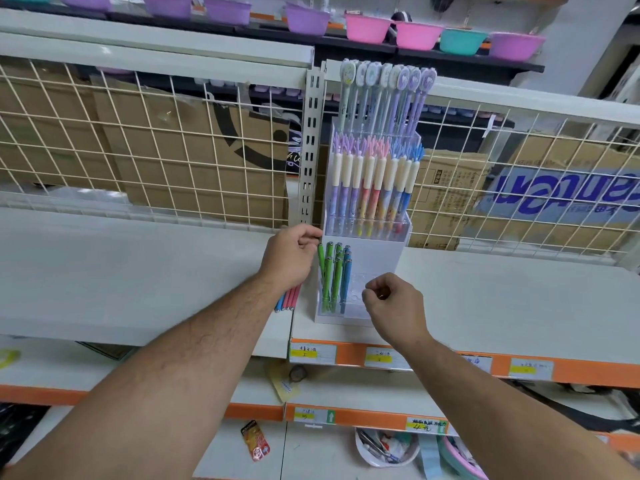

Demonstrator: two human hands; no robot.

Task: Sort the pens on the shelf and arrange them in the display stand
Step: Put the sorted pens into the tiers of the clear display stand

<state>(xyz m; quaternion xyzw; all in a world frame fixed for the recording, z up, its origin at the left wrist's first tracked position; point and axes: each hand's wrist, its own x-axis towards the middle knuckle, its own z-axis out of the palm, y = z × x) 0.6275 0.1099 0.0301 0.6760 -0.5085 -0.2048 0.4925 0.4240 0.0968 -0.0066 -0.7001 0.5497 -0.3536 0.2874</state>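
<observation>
I hold my left hand (291, 258) curled round a bundle of pens (286, 300), long axes near vertical, beside the display stand (377, 258) on the shelf (138, 271), its empty front slots lying rightward toward my right hand (393, 301), curled, contents indeterminate.

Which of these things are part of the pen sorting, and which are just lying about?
Part of the job: display stand, green pens in its lowest tier, pink and blue pens held in the left hand.
Just lying about: plastic bowls up top, cardboard boxes, price labels, small packet below.
</observation>
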